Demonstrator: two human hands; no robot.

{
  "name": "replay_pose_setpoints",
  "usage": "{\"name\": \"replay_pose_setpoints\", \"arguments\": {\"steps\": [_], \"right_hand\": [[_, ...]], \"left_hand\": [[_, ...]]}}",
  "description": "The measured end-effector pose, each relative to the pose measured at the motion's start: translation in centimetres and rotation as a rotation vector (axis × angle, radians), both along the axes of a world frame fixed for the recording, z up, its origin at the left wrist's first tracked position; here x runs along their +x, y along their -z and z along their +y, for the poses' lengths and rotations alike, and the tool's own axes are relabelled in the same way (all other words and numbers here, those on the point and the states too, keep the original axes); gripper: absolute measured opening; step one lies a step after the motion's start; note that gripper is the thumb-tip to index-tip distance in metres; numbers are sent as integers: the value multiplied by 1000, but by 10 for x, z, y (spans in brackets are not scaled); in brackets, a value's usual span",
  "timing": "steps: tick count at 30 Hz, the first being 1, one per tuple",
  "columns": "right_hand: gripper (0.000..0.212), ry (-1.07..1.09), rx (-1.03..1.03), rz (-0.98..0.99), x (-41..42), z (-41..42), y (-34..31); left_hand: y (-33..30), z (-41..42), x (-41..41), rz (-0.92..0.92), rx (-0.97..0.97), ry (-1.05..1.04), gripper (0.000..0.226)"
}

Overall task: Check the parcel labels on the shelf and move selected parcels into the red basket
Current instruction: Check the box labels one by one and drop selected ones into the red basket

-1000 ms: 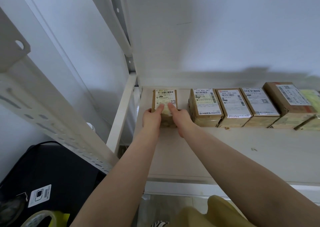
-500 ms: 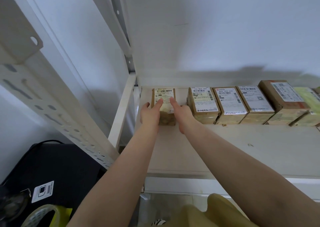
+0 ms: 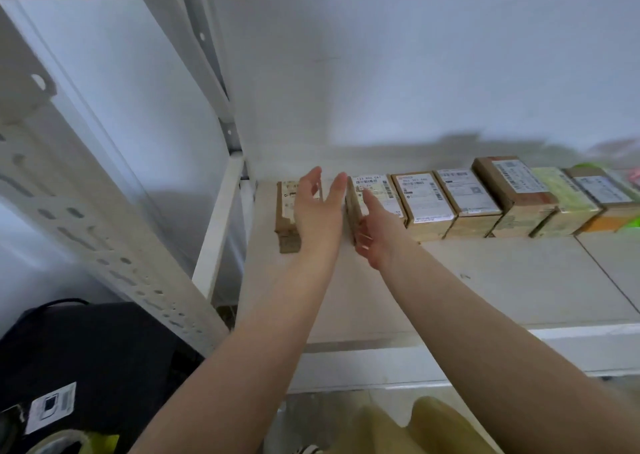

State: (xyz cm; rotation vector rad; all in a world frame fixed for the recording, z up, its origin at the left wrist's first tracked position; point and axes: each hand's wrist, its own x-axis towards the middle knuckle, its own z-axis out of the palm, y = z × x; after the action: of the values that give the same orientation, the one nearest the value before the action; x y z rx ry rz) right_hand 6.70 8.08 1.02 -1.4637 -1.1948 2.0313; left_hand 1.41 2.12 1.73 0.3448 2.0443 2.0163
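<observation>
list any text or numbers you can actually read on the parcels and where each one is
"133 806 087": top of the label on the second parcel, last digits uncertain.
"866 303 ...": top of the label on the third parcel, rest blurred.
First parcel, the other parcels to the right, and the white tag on the black case: barcodes and print too blurred to read.

The pale shelf carries a row of labelled parcels (cardboard, near the wall).

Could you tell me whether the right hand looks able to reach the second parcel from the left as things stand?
Probably yes: the right hand is open and already at the second parcel, with nothing between them.
</observation>
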Motion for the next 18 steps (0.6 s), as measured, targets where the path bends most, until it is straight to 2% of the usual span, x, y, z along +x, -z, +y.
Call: {"name": "replay_pose_setpoints", "arguments": {"steps": [5,8,10,14,18], "right_hand": [[56,41,-56,34,17,10,7],[72,50,-84,-1,20,24,17],[74,48,-106,-34,17,40,34],[57,40,-106,-67,20,40,19],[55,15,-147,-39,17,46,28]], "left_hand": [[9,23,31,-125,-48,110,59],[16,38,38,-216,-85,116,61],[20,46,38,-306,-107,106,64],[32,62,30,-489,-111,19,90],[40,71,25,-562,-115,-8,93]]}}
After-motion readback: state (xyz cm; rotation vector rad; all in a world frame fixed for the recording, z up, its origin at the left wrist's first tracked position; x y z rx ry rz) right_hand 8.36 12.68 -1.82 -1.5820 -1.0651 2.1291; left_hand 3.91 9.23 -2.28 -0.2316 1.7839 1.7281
